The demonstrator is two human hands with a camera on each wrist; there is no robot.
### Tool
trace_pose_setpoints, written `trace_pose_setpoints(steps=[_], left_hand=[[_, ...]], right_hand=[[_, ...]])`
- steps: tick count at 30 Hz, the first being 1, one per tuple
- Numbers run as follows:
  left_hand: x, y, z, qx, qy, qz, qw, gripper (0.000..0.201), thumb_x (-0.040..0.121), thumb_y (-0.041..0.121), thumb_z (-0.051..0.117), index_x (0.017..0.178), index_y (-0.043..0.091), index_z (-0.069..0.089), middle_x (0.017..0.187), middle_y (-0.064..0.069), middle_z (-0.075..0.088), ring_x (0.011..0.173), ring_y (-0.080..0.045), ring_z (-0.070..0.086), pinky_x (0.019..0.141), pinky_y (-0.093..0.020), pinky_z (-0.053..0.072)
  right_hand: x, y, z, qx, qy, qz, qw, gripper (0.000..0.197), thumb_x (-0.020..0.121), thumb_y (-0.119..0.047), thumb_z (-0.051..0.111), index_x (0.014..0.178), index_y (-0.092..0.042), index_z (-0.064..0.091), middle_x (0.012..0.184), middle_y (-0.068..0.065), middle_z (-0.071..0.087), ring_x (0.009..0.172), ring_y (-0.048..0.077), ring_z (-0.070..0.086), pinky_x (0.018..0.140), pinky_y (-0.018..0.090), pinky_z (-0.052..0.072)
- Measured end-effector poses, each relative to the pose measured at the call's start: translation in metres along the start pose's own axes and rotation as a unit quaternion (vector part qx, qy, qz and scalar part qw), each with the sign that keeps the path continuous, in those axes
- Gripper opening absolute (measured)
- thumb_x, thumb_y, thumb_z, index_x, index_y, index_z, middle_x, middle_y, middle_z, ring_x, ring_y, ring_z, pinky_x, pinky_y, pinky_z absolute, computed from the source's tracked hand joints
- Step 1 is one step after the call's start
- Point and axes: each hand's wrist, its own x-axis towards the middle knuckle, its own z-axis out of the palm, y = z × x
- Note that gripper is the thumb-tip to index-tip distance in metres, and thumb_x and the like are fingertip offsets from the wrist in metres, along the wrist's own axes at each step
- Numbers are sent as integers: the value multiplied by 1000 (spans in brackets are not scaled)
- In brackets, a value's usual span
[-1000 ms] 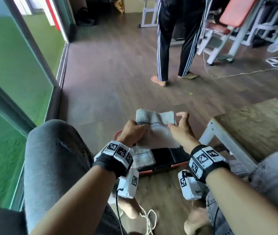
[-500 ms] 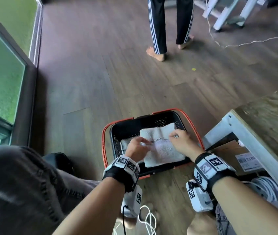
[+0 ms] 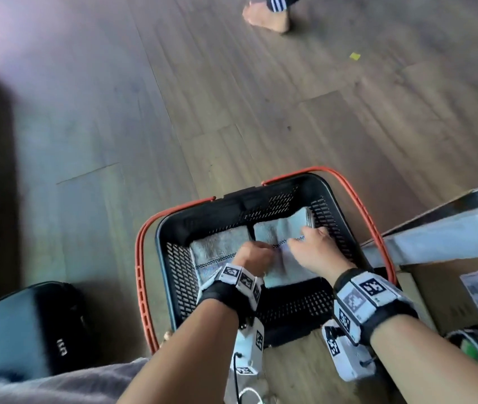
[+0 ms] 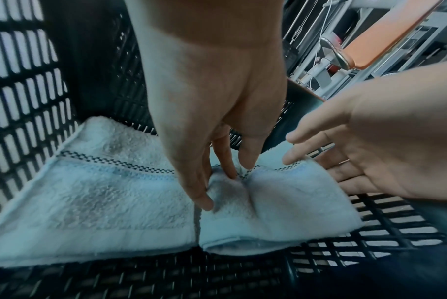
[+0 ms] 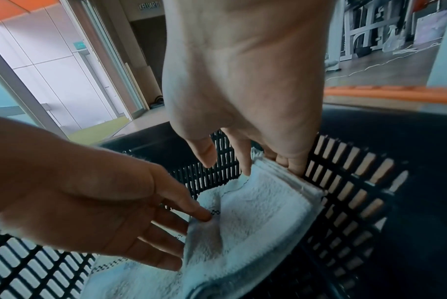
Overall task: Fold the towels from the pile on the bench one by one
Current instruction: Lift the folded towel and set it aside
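A black mesh basket [image 3: 182, 275] with orange handles stands on the floor between my knees. Two folded white towels lie side by side in it. The left towel [image 3: 217, 252] lies flat and untouched. The right towel [image 3: 275, 233] sits against the basket's right wall. My left hand [image 3: 256, 255] pinches that towel's [image 4: 281, 202] left edge, and the cloth puckers between thumb and fingers. My right hand [image 3: 315, 250] is spread, its fingertips touching the towel's [image 5: 263, 212] far right edge by the mesh wall.
The white-framed bench [image 3: 436, 237] juts in at the right, with a cardboard box [image 3: 450, 293] under it. A black case [image 3: 27, 325] lies on the floor at lower left. Another person's bare foot [image 3: 269, 17] stands on the wooden floor far ahead.
The folded towel went from above the basket down into its right side, beside the other towel. My right hand let go and spread. The head view tipped downward.
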Motion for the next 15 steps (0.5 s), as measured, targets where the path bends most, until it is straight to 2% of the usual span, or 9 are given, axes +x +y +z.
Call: trace_pose_setpoints(steps=[2, 3, 4, 5, 6, 7, 9, 12, 15], left_hand=[[12, 0, 3, -5, 14, 3, 1000, 26, 96, 1, 51, 118, -7, 61, 83, -10, 62, 58, -10, 58, 56, -19, 51], [17, -2, 5, -8, 36, 3, 999, 26, 96, 2, 52, 118, -8, 61, 79, -7, 59, 65, -15, 63, 60, -21, 55], [24, -6, 6, -1, 60, 2, 998, 25, 96, 4, 53, 117, -7, 63, 78, -6, 60, 77, -20, 67, 74, -28, 58], [26, -8, 6, -2, 69, -2, 998, 24, 96, 6, 55, 115, -5, 65, 83, -9, 65, 89, -26, 69, 86, -36, 57], [27, -10, 7, -11, 67, -6, 998, 23, 95, 7, 56, 112, -3, 67, 92, -15, 70, 96, -29, 69, 91, -42, 56], [27, -10, 7, -27, 62, -16, 998, 22, 93, 8, 58, 111, -2, 68, 100, -19, 71, 99, -31, 69, 92, -46, 55], [28, -9, 6, -42, 55, -27, 997, 25, 91, 12, 63, 112, 0, 68, 106, -20, 71, 100, -31, 69, 90, -46, 56], [25, -4, 3, -17, 42, -26, 999, 29, 93, 19, 62, 116, 2, 67, 107, -17, 70, 91, -26, 68, 88, -41, 58], [21, 1, 0, 1, 34, -46, 998, 30, 95, 24, 60, 120, 8, 66, 93, -6, 68, 78, -17, 66, 83, -37, 59]], right_hand=[[11, -2, 3, -1, -9, 3, 1000, 52, 97, -34, 50, 141, -7, 47, 143, 21, 37, 133, 39, 41, 111, 40, 35], [16, -3, 4, 0, -14, 3, 1000, 54, 97, -34, 50, 144, -8, 45, 146, 20, 35, 136, 39, 38, 114, 41, 33], [21, -4, 6, 0, -21, 0, 1000, 55, 97, -34, 50, 145, -8, 44, 148, 20, 33, 138, 38, 36, 116, 41, 30], [24, -4, 7, -3, -27, -4, 1000, 56, 97, -34, 50, 145, -7, 43, 149, 19, 31, 140, 38, 34, 118, 41, 28], [27, -5, 8, -9, -32, -8, 999, 56, 96, -34, 50, 145, -7, 43, 150, 19, 30, 141, 37, 33, 119, 41, 27], [29, -5, 8, -12, -36, -10, 999, 56, 96, -35, 50, 143, -7, 44, 150, 19, 29, 141, 37, 32, 119, 41, 26], [32, -6, 7, -12, -45, -9, 999, 55, 94, -35, 50, 140, -5, 47, 150, 18, 30, 141, 35, 33, 119, 42, 27], [37, -7, 6, -9, -45, -13, 999, 53, 93, -32, 51, 138, -4, 48, 149, 14, 34, 139, 32, 36, 117, 39, 29], [39, -8, 4, -14, -51, -19, 998, 57, 95, -28, 50, 146, -5, 41, 157, 11, 29, 143, 31, 33, 118, 39, 28]])
